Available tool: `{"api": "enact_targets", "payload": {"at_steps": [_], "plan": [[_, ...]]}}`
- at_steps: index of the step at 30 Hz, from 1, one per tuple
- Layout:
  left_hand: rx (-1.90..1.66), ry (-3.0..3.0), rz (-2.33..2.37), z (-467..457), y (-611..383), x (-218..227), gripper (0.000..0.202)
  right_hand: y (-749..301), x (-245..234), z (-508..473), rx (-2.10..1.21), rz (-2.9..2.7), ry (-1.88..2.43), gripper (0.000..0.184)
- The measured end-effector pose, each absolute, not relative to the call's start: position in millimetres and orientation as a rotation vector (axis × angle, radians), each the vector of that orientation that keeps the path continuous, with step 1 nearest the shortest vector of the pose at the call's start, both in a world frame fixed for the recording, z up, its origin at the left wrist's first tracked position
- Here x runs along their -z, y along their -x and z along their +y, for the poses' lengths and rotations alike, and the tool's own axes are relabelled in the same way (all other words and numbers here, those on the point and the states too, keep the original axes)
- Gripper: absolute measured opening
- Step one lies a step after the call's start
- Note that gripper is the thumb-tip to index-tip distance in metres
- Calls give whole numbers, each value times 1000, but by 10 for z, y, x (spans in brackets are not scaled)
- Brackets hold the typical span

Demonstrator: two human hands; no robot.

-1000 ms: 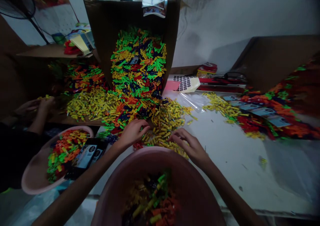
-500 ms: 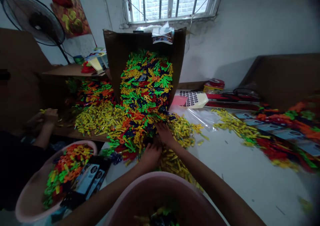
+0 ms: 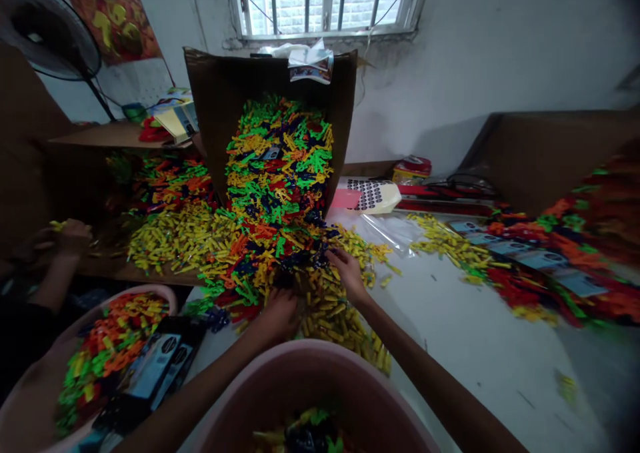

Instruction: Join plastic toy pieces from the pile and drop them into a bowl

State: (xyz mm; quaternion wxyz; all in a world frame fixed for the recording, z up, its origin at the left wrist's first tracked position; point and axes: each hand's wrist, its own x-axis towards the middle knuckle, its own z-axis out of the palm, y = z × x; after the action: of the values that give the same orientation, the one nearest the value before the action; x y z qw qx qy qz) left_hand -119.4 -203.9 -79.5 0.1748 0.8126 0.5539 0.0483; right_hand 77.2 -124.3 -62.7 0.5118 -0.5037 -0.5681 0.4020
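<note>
A heap of small plastic pieces (image 3: 280, 166) in green, orange, yellow, red and dark blue spills from a tipped cardboard box (image 3: 210, 106). My right hand (image 3: 350, 276) is at the heap's lower right edge, its fingertips pinched at the dark blue pieces (image 3: 315, 256). My left hand (image 3: 280, 313) is lower down, fingers curled beside a dark patch at the foot of the heap; what they hold is hidden. Yellow tube-like pieces (image 3: 337, 319) lie between and below my hands. In front of me is a pink tub (image 3: 320, 353) with a few mixed pieces and something black inside.
At left, another person's hand (image 3: 73, 236) holds a small yellow piece. A second pink tub (image 3: 167, 293) contains mixed pieces and black-and-blue packaging (image 3: 160, 359). More pieces and printed cards (image 3: 545, 259) lie at right on the white table (image 3: 450, 346). A fan (image 3: 50, 33) stands back left.
My right hand has drawn apart from my left, toward the right side of the heap. My left hand has shifted slightly down and left. The whole view has swung a little to the right.
</note>
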Motion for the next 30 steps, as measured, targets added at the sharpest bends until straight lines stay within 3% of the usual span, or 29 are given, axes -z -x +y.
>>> {"api": "enact_targets", "payload": {"at_steps": [8,11,14,17,21,26,30], "plan": [[-234,-2325,1575,-2101,1231,663,22,-883,337,-1738,-1313,-956,1072,39],[-117,-2434,1616,-2176,1251,720,26,-874,222,-1997,-1520,-781,1006,37],[-71,-2441,1638,-2217,1216,814,28,-875,137,-2244,-1575,-763,1024,47],[-164,-2346,1649,-2154,1139,853,25,-897,95,-2426,-1568,-818,1061,59],[-271,-2202,1608,-1966,1059,770,18,-950,45,-2572,-1490,-861,1127,48],[-549,-1837,1472,-1963,1055,466,41,-1005,-85,-2728,-1436,-907,1171,41],[-927,-1153,1141,-2266,1061,111,43,-974,-159,-2877,-1513,-915,1122,40]]}}
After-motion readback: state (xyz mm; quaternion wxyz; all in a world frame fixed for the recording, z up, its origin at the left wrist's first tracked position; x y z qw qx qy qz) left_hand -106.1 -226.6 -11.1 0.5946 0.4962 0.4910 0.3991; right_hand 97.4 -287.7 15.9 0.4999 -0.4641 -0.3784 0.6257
